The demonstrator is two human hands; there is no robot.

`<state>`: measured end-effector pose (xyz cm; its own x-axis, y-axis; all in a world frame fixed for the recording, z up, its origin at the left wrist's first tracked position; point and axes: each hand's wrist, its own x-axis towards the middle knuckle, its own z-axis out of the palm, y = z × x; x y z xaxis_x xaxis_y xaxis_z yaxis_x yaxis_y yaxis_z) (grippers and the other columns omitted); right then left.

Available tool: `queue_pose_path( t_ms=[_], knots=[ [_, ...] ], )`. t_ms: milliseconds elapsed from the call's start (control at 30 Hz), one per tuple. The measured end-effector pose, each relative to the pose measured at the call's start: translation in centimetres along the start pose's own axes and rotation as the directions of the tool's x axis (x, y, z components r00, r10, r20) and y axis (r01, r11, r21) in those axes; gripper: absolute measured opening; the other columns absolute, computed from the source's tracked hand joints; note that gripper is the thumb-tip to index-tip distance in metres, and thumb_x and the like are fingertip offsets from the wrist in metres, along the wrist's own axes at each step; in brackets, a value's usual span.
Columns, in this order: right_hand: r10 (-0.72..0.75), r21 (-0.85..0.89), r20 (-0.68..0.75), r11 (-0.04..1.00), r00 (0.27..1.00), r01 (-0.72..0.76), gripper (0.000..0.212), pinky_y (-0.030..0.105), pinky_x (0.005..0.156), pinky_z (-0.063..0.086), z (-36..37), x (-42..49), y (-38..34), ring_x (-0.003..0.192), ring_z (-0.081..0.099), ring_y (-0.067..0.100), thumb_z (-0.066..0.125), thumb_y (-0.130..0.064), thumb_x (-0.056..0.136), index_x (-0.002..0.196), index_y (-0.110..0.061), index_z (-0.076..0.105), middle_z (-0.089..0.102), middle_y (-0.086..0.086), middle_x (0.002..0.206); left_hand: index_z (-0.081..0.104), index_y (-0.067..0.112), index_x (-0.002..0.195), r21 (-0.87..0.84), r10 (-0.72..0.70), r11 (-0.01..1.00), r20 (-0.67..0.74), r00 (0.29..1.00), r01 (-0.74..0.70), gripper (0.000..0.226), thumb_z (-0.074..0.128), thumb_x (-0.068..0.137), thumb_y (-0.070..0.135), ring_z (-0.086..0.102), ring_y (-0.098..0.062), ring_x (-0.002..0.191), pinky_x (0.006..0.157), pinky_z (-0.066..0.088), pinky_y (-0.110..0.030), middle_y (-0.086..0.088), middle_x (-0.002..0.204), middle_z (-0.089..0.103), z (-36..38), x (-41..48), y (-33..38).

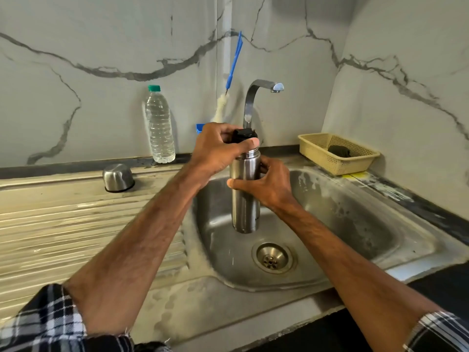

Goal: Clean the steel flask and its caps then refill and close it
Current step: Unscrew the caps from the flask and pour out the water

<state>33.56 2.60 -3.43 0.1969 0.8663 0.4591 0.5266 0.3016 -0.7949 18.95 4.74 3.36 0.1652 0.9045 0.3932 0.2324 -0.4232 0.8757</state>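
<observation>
- Far left, I see the ribbed steel worktop (63, 219). The steel cup cap (118, 177) stands on it mouth down, near the back edge and well apart from the flask.
- Just to its right, against the marbled wall, a clear plastic bottle (160, 128) with a green lid stands upright with water in it.
- A bottle brush (233, 64) with a blue handle leans on the wall behind the hands, bristles down.
- The left hand (215, 151) reaches in from the lower left. Its fingers (223, 128) curl over the black inner cap (245, 135) and the thumb presses the cap's front, so it grips the cap right at the flask's neck. I cannot tell whether the cap is screwed home.
- The steel flask (245, 201) is upright, held over the basin of the sink (355, 219), with its base above the basin floor.
- The tap (253, 97) rises just behind the flask, its spout pointing right.
- The right hand (271, 185) comes in from the lower right and holds the flask's body — thumb across the front, the other fingers wrapped round the back.
- The drain (272, 257) lies below the flask, slightly to its right.
- Far right, a cream plastic basket (337, 166) sits in the corner beside the sink. A dark lump (338, 151) lies in it, and I cannot make out what it is.
</observation>
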Motion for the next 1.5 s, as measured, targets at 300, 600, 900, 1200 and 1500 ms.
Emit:
queue_pose_path(
  t_ms=[300, 600, 900, 1200, 1500],
  knots=[
    [-0.016, -0.006, -0.008, 1.000, 1.000, 0.016, 0.059, 0.036, 0.077, 0.062, 1.0, -0.5, -0.1, 0.078, 0.071, 0.006, 0.093, -0.048, 0.046, 0.094, -0.022, 0.070, 0.074, -0.009, 0.087, 0.065, 0.023, 0.080, 0.286, 0.029, 0.953, -0.409, 0.912, 0.098, 0.057, 0.078, 0.058, 0.074, 0.062, -0.001, 0.071, 0.056, 0.043, -0.017, 0.012, 0.073, 0.064, 1.9, -1.2, 0.3],
    [0.014, 0.005, -0.040, 1.000, 0.999, -0.014, 0.056, 0.036, 0.076, 0.062, -0.1, 0.2, 0.1, 0.078, 0.071, 0.006, 0.094, -0.043, 0.048, 0.094, -0.024, 0.070, 0.074, -0.009, 0.086, 0.065, 0.026, 0.126, 0.075, -0.025, 0.997, 0.093, 0.995, 0.018, 0.058, 0.073, 0.072, 0.047, 0.068, -0.010, 0.108, 0.101, 0.054, -0.038, 0.009, 0.113, 0.072, 1.2, 0.2, 0.1],
    [0.047, -0.023, -0.037, 0.999, 0.998, -0.048, 0.054, 0.033, 0.076, 0.062, 0.3, 0.0, 0.0, 0.076, 0.070, 0.005, 0.096, -0.041, 0.050, 0.094, -0.022, 0.071, 0.073, -0.009, 0.085, 0.068, 0.023, 0.123, 0.073, -0.008, 0.997, 0.089, 0.996, 0.001, 0.071, 0.080, 0.061, 0.054, 0.070, -0.014, 0.108, 0.101, 0.055, -0.040, 0.005, 0.113, 0.074, 0.5, 0.0, -0.3],
    [0.040, -0.050, -0.010, 0.998, 0.999, -0.040, 0.049, 0.029, 0.076, 0.061, 0.6, -0.3, -0.3, 0.078, 0.069, 0.004, 0.097, -0.038, 0.051, 0.084, -0.033, 0.062, 0.071, -0.011, 0.085, 0.073, 0.017, 0.114, 0.091, -0.029, 0.995, 0.004, 1.000, 0.029, 0.060, 0.095, 0.064, 0.041, 0.074, -0.006, 0.092, 0.089, 0.061, -0.034, 0.006, 0.101, 0.077, -0.2, 0.0, -1.0],
    [0.102, -0.040, -0.004, 0.994, 0.995, -0.103, 0.061, 0.032, 0.080, 0.062, 0.6, -0.2, 0.2, 0.082, 0.071, 0.006, 0.097, -0.039, 0.053, 0.102, -0.016, 0.071, 0.075, -0.006, 0.093, 0.049, 0.021, 0.141, 0.136, -0.045, 0.990, 0.027, 0.999, 0.041, 0.073, 0.080, 0.081, 0.050, 0.060, -0.009, 0.114, 0.101, 0.047, -0.027, 0.008, 0.125, 0.062, 0.6, -0.5, -0.8]
  ],
)
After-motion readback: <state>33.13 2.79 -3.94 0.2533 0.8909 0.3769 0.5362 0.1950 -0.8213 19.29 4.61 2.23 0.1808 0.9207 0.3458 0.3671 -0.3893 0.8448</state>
